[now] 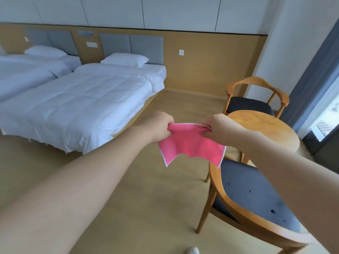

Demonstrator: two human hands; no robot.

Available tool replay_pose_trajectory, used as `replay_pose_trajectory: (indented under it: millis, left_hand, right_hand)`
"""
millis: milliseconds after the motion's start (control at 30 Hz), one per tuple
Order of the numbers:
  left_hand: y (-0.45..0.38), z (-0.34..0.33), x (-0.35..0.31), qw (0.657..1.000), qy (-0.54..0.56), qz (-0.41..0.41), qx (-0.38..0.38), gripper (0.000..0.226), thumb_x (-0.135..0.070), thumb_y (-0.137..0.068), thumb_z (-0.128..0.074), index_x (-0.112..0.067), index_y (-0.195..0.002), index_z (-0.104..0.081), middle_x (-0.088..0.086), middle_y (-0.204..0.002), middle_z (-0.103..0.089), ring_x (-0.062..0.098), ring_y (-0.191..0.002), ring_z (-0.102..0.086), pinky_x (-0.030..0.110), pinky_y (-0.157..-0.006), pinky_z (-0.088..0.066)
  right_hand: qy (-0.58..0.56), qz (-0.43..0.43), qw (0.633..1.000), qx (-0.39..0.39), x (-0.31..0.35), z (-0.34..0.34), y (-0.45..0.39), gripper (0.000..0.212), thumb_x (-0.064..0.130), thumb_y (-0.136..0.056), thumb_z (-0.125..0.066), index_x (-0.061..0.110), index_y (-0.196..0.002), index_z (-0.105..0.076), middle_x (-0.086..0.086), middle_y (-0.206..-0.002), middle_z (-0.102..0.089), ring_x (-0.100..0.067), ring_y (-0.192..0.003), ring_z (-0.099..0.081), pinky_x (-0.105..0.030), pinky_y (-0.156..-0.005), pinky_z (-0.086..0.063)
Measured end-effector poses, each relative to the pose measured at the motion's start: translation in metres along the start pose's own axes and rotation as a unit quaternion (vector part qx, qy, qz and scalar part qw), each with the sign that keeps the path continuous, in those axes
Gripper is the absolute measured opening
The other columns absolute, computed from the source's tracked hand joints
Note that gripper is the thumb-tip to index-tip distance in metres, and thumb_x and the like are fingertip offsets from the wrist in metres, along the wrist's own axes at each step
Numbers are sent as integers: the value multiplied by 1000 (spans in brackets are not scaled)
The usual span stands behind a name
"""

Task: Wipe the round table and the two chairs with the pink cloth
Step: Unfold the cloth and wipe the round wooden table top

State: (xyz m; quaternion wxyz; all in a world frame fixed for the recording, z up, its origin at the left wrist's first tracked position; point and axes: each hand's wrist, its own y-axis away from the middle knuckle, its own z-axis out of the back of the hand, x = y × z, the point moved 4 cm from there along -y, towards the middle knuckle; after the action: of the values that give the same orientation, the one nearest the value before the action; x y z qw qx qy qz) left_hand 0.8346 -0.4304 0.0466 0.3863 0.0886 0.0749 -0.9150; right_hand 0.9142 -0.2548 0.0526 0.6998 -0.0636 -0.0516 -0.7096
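Observation:
A pink cloth (190, 143) with a white hem hangs spread in the air in front of me. My left hand (158, 125) grips its top left corner and my right hand (219, 126) grips its top right corner. The cloth hangs over the floor, just left of the round wooden table (266, 131). A wooden chair with a dark seat (255, 191) stands near me at the lower right, with small dark spots on its cushion. A second matching chair (251, 103) stands beyond the table, against the wall.
Two beds with white bedding (78, 101) fill the left side. A grey curtain (315, 74) and a window (328, 118) are at the right. Bare wooden floor (146, 189) lies between the bed and the chairs. A white shoe tip (193, 251) shows at the bottom.

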Motion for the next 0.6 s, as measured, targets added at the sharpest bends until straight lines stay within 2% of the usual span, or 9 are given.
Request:
replay_pose_trajectory:
  millis: [133, 333, 600]
  left_hand:
    - [-46, -10, 27, 1000, 9, 4, -5, 23, -9, -79, -51, -21, -61, -42, 4, -81, -58, 28, -75, -56, 40, -65, -47]
    - [-150, -16, 55, 999, 23, 32, 17, 23, -8, -81, -49, -20, -63, -42, 3, -79, -55, 30, -77, -56, 38, -66, -47]
    - [-261, -18, 69, 1000, 16, -2, 10, 21, -6, -81, -51, -16, -64, -44, 6, -87, -54, 29, -82, -55, 41, -71, -49]
  right_hand:
    - [-5, 8, 1000, 1, -19, -12, -55, 18, 14, -88, -52, 2, -76, -58, -9, -71, -57, -20, -62, -46, -36, -57, -42]
    - [-4, 7, 1000, 0, -72, -13, -156, 17, 14, -85, -49, 4, -72, -53, -5, -63, -47, -21, -59, -42, -33, -54, -34]
    - [19, -9, 1000, 4, -133, -2, -245, 16, 18, -88, -50, 10, -81, -61, -5, -73, -60, -25, -71, -59, -42, -65, -52]
